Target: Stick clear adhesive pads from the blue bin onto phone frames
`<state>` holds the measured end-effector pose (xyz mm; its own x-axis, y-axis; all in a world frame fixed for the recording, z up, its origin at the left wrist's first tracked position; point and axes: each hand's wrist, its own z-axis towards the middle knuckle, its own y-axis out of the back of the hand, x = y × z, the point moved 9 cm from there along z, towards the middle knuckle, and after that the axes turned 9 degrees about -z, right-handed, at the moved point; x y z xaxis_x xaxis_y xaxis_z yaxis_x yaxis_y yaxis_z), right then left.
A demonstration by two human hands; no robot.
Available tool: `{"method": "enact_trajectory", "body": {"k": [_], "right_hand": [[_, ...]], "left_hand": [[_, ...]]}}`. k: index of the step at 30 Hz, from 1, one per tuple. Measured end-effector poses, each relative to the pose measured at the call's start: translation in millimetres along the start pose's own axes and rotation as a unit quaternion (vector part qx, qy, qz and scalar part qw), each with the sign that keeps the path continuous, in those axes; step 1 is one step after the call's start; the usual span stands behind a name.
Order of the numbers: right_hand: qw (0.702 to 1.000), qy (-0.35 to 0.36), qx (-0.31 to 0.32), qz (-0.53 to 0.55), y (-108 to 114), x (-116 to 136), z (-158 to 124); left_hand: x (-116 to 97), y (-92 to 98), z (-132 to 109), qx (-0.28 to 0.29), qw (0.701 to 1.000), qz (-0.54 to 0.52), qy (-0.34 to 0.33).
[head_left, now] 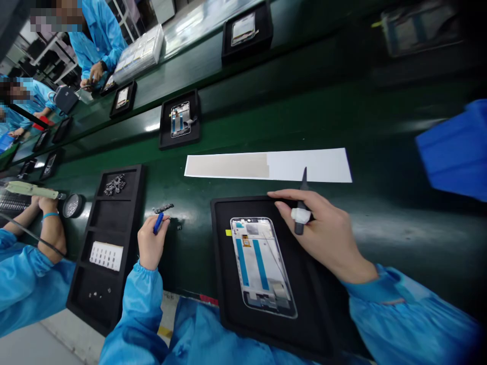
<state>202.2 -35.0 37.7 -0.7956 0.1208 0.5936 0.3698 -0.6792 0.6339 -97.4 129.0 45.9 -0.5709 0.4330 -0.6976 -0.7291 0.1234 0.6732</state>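
Observation:
My left hand (152,240) is closed on a short blue pen-like tool (159,223), beside a small cluster of black parts (164,208) on the green bench. In my right hand (331,230) is a dark pointed tool (299,225) with a white wrap around it, its tip pointing away from me. That hand is over the right far edge of a black foam tray (304,309). An opened phone frame (262,263) lies in the tray, with two blue strips and a yellow tab at its left edge.
A black compartment tray (130,213) with small parts and a white sheet stands at left. A white strip (310,162) lies beyond my tray. A blue bin (452,152) is at right. A co-worker's hands (47,205) are at far left; more trays (196,126) line the bench.

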Motion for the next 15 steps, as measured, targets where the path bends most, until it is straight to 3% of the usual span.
{"method": "enact_trajectory", "body": {"k": [9,15], "right_hand": [[1.000,-0.015,0.007,0.008,1,-1,1],[0.999,-0.029,0.017,0.006,-1,-3,1]], "left_hand": [[12,-13.9,0,0.051,0.997,0.042,0.038],[11,-7.9,2,0.044,0.996,0.067,0.029]]}}
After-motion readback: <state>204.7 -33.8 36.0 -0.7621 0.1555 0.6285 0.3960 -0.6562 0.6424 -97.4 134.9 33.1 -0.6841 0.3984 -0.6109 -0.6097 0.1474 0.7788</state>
